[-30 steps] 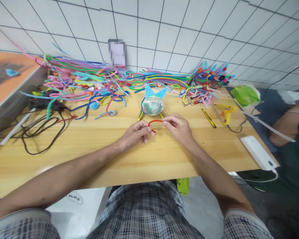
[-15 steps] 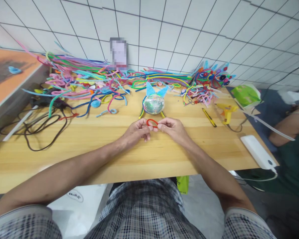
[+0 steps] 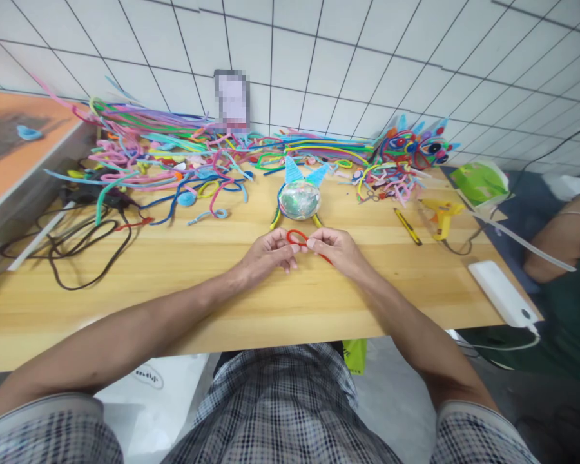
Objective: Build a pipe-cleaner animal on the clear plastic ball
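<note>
Two hands, both mine, work at one tabletop [image 3: 439, 283]. My left hand [image 3: 265, 254] pinches one red pipe cleaner [image 3: 297, 231] between thumb and fingers; my right hand [image 3: 338, 249] pinches the same pipe cleaner close by.

Beyond them stands one clear ball figure [image 3: 299, 200], bearing two pleated blue ears and two visible legs with yellow at their lower ends. To my right lie one yellow cutter [image 3: 408, 227], one yellow glue gun [image 3: 442, 209], one pair of scissors [image 3: 371, 196] and one white device [image 3: 502, 294] with a cord. The coloured pipe cleaners [image 3: 169, 158] heaped along the wall are too tangled to count.

Lettering: a white bag [image 3: 145, 409] below the tabletop carries dark characters in an oval, and a green bag [image 3: 355, 357] carries dark writing; I cannot read either.

Position: the red pipe cleaner lies between my two hands, bent into one small loop at the fingertips, with a tail running under my right hand. The loop sits just on the near side of the ball figure, apart from it.
</note>
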